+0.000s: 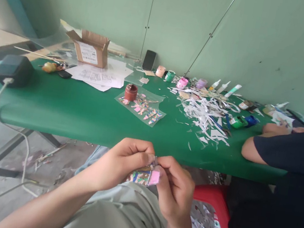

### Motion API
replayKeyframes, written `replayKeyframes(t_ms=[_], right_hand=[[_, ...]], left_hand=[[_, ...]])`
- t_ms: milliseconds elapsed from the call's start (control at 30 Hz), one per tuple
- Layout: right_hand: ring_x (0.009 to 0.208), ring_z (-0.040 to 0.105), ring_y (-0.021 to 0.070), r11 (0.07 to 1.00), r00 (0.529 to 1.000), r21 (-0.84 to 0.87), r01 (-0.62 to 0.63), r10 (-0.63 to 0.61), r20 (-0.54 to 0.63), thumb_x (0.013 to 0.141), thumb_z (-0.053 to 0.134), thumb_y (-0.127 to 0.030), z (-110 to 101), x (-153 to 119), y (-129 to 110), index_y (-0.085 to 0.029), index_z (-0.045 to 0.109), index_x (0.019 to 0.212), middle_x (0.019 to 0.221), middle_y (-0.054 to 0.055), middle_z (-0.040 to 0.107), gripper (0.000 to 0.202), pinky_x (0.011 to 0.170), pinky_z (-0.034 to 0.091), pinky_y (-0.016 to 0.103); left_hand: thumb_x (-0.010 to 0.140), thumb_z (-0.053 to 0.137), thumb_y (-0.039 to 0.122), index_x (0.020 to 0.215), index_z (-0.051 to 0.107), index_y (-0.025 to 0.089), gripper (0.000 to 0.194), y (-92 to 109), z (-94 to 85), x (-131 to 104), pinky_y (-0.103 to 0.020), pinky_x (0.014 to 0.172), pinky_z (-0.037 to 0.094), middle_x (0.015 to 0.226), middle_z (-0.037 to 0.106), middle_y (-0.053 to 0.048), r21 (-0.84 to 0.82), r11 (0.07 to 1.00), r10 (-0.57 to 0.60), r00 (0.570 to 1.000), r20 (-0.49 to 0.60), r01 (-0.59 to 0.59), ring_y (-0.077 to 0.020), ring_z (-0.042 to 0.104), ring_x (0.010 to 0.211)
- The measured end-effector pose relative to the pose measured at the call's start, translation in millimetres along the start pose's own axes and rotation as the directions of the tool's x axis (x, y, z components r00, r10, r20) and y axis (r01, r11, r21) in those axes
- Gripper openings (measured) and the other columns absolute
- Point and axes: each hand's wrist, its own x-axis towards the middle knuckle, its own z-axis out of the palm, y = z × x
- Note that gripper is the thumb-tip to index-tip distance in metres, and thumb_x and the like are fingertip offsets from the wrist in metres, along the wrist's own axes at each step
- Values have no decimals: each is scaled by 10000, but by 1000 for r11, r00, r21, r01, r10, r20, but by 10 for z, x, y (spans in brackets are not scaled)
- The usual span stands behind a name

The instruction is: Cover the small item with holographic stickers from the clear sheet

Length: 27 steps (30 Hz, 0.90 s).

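Observation:
Close in front of my body, below the table edge, both hands hold one small flat piece of clear plastic film painted in patches (141,177) of green, blue, brown and pink. My left hand (127,164) pinches its top edge between thumb and bent fingers. At the right end, by a pink patch, my right hand (176,188) grips it with thumb and forefinger. Beyond them on the table, a jar of brown paint (130,92) stands on a clear sheet with painted pieces (151,116). Part of the held piece is hidden by my fingers.
White paper scraps (205,111) cover the green table (82,112) at right, near open paint jars (182,83) and glue tubes (233,91). A cardboard box (91,51) stands on printed sheets at left, past a black power adapter (13,69). A co-worker's arm (295,147) rests at right beside a red stool (214,196).

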Motion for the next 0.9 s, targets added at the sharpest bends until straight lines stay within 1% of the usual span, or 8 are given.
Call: replayKeyframes(t_ms=[233,367,567,800,900], right_hand=[[478,423,67,999,1000,33,-28,28,-11,967,530,-259,-2,-9,-5,-210,577,776,563,-76,488,203,475,314,188],[475,411,74,996,998,64,-55,54,10,972,529,-293,-11,-12,4,-207,569,756,555,-69,465,236,473,309,204],[453,351,76,965,987,210,-159,147,72,971,545,-347,-23,-11,35,-208,540,734,534,-77,380,274,453,268,213],[467,342,71,936,980,293,-196,173,102,962,568,-359,-16,-8,51,-202,537,727,534,-77,374,285,466,254,211],[449,310,70,878,964,397,-266,245,103,954,578,-413,31,-1,57,-203,547,735,531,-77,381,305,433,239,204]], left_hand=[[869,612,344,623,493,169,325,-7,21,17,-210,423,195,527,375,74,-20,1000,14,1000,-9,-14,-48,259,457],[876,615,363,634,499,169,331,-13,29,-1,-210,422,197,529,384,71,-9,1000,11,1000,-10,-11,-50,264,455],[878,620,388,633,491,172,351,-34,21,-6,-210,424,202,538,376,66,3,1000,-4,1000,-14,5,-57,265,469],[886,620,383,645,495,169,346,-15,20,-11,-199,419,210,539,384,68,-1,1000,-9,1000,-8,9,-54,276,471],[910,596,408,668,495,173,352,-2,28,-25,-191,416,221,537,376,76,44,999,-5,1000,-9,5,-53,277,463]])
